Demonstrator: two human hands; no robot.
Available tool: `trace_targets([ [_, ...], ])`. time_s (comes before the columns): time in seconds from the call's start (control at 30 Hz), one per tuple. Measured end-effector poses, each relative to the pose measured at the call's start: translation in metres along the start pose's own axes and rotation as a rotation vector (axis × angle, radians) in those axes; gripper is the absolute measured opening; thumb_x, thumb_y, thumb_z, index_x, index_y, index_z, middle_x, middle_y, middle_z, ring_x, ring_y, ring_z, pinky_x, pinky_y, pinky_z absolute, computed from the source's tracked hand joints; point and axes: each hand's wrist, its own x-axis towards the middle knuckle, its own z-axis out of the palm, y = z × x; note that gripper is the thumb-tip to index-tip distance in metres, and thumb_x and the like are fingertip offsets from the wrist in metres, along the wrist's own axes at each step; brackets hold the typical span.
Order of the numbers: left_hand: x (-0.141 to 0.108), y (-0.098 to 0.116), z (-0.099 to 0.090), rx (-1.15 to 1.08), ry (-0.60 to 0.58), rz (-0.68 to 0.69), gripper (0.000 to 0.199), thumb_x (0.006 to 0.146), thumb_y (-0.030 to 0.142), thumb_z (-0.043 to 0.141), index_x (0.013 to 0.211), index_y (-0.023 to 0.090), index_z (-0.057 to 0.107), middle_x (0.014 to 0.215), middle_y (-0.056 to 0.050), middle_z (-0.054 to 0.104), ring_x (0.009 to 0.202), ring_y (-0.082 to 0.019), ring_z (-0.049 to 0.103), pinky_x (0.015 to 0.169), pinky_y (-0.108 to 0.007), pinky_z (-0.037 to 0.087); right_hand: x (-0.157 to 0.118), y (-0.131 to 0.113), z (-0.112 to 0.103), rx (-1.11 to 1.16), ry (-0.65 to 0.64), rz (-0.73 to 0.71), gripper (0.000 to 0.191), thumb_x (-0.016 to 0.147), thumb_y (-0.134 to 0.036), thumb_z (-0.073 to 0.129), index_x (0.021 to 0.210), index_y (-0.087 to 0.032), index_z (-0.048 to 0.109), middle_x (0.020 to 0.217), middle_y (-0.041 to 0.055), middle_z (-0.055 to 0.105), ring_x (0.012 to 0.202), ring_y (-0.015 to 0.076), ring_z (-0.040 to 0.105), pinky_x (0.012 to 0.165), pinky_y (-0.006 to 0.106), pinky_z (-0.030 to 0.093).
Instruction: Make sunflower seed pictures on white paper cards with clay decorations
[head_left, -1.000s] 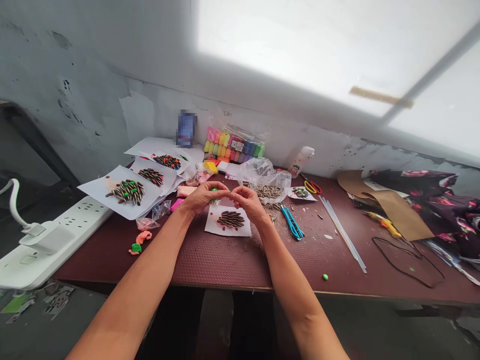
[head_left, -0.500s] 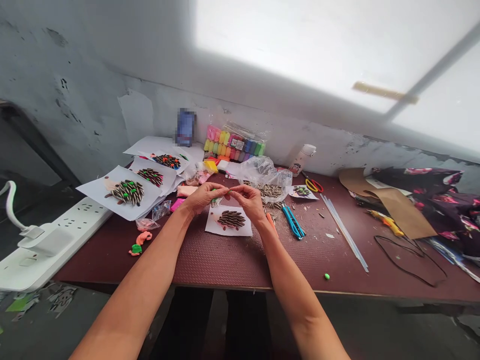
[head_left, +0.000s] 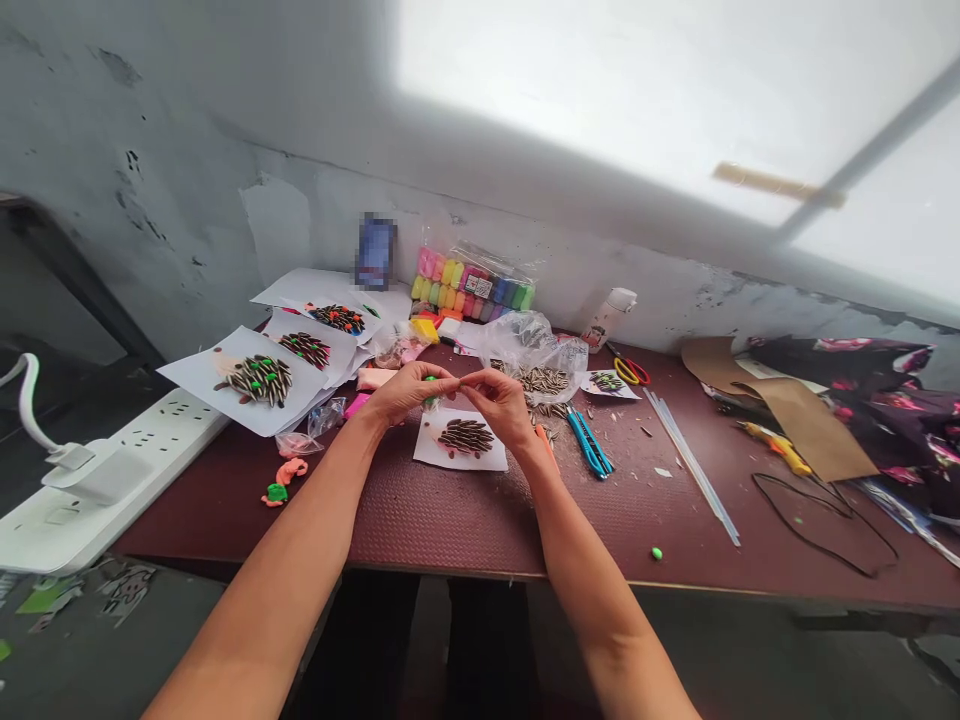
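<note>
Above a small hedgehog picture (head_left: 465, 437) with sunflower-seed spines, my two hands meet at the fingertips. My left hand (head_left: 412, 395) is closed round a lump of green clay (head_left: 430, 382) with a clear wrapping partly showing. The thumb and forefinger of my right hand (head_left: 504, 402) are pinched together against the left fingertips; what lies between them is hidden. The hedgehog card rests on the dark red table (head_left: 450, 520), just under the hands. Behind my right hand, loose sunflower seeds (head_left: 544, 380) spill from a clear plastic bag (head_left: 525, 335).
Finished-looking hedgehog sheets (head_left: 259, 380) overlap at left, near a white power strip (head_left: 150, 460). To the right lie a blue utility knife (head_left: 591, 445), scissors (head_left: 630, 370), clear glue sticks (head_left: 694, 465), a glue gun (head_left: 776, 445) and a green clay ball (head_left: 657, 553). Coloured clay packs (head_left: 472, 285) stand behind.
My fingertips stay together, and the green bit seen between them before is now hidden. The whole view has shifted slightly; the hedgehog card stays on the table.
</note>
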Motion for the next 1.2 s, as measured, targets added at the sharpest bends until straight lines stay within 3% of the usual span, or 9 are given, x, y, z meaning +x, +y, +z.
trace_targets([
  [0.23,0.002,-0.005,-0.001,0.035,-0.018,0.002,0.042,0.065,0.059,0.081,0.073,0.017,0.076,0.074,-0.004,0.071,0.068,-0.015,0.057,0.064,-0.027,0.043,-0.001,-0.008,-0.002,-0.261,-0.025,-0.121,0.008,0.086,-0.017,0.064,0.081,-0.019,0.071,0.077,0.0005,0.066,0.062,0.0105,0.050,0.063,0.025,0.041],
  [0.5,0.003,-0.003,0.000,0.117,-0.025,0.042,0.037,0.069,0.054,0.078,0.071,0.017,0.073,0.070,-0.003,0.069,0.066,-0.014,0.056,0.062,-0.026,0.042,-0.003,-0.011,0.003,-0.348,-0.003,-0.067,0.007,0.083,-0.017,0.061,0.078,-0.020,0.066,0.075,0.0000,0.063,0.064,0.0117,0.052,0.064,0.025,0.041],
  [0.63,0.004,-0.003,0.002,0.190,-0.004,0.062,0.034,0.071,0.051,0.074,0.072,0.017,0.073,0.069,-0.003,0.068,0.063,-0.013,0.054,0.058,-0.026,0.040,-0.004,-0.011,0.007,-0.402,0.088,-0.024,0.006,0.079,-0.019,0.059,0.073,-0.021,0.059,0.069,-0.0016,0.059,0.062,0.0121,0.050,0.063,0.025,0.039],
  [0.77,0.005,-0.005,0.000,0.153,0.104,0.066,0.029,0.071,0.046,0.075,0.071,0.017,0.073,0.070,-0.003,0.069,0.062,-0.013,0.054,0.059,-0.026,0.040,-0.002,-0.011,0.002,-0.277,0.233,0.068,0.006,0.079,-0.025,0.054,0.076,-0.021,0.057,0.067,-0.0027,0.056,0.059,0.0117,0.047,0.061,0.025,0.039],
  [0.83,0.005,-0.007,-0.001,0.110,0.141,0.077,0.029,0.071,0.047,0.075,0.072,0.018,0.074,0.070,-0.004,0.070,0.064,-0.014,0.056,0.059,-0.027,0.041,0.000,-0.011,-0.002,-0.164,0.243,0.108,0.012,0.079,-0.028,0.051,0.083,-0.021,0.061,0.070,-0.0019,0.059,0.059,0.0118,0.048,0.060,0.025,0.040],
  [1.0,0.005,-0.006,-0.002,0.031,0.132,0.079,0.030,0.068,0.048,0.078,0.071,0.019,0.075,0.074,-0.005,0.072,0.069,-0.015,0.059,0.065,-0.029,0.044,-0.003,-0.008,-0.009,-0.028,0.126,0.136,0.014,0.074,-0.030,0.051,0.071,-0.020,0.061,0.063,-0.0019,0.055,0.056,0.0114,0.042,0.055,0.025,0.035],
  [1.2,0.004,-0.002,-0.002,-0.036,0.137,0.095,0.028,0.065,0.046,0.080,0.074,0.019,0.076,0.076,-0.005,0.073,0.077,-0.018,0.062,0.075,-0.031,0.046,-0.012,-0.010,-0.012,0.156,-0.015,0.282,0.026,0.075,-0.045,0.064,0.079,-0.020,0.064,0.069,0.0003,0.064,0.055,0.0100,0.045,0.053,0.023,0.037],
])
